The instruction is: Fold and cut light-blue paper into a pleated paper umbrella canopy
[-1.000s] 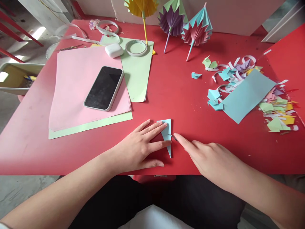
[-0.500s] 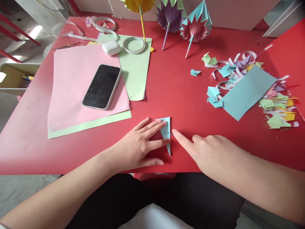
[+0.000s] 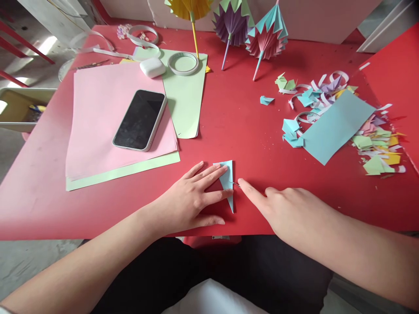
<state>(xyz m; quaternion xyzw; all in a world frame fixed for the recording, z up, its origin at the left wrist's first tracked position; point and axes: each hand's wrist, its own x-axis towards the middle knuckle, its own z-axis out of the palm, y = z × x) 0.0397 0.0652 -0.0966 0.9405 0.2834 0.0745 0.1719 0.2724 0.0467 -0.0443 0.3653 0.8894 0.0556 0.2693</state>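
A small folded piece of light blue paper, pointed at its near end, lies flat on the red table. My left hand rests on it with fingers spread, the fingertips pressing its left side and lower part. To the right is my right hand, closed with the index finger stretched along a thin metal blade. The blade's tip reaches the paper's right edge; its handle is hidden under the hand.
A phone lies on pink sheets at the left. Behind are a tape roll and paper umbrellas. Paper scraps and a blue paper rectangle lie at the right.
My right hand and the blade have shifted slightly to the right, away from the paper's edge. My left hand stays in place on the paper.
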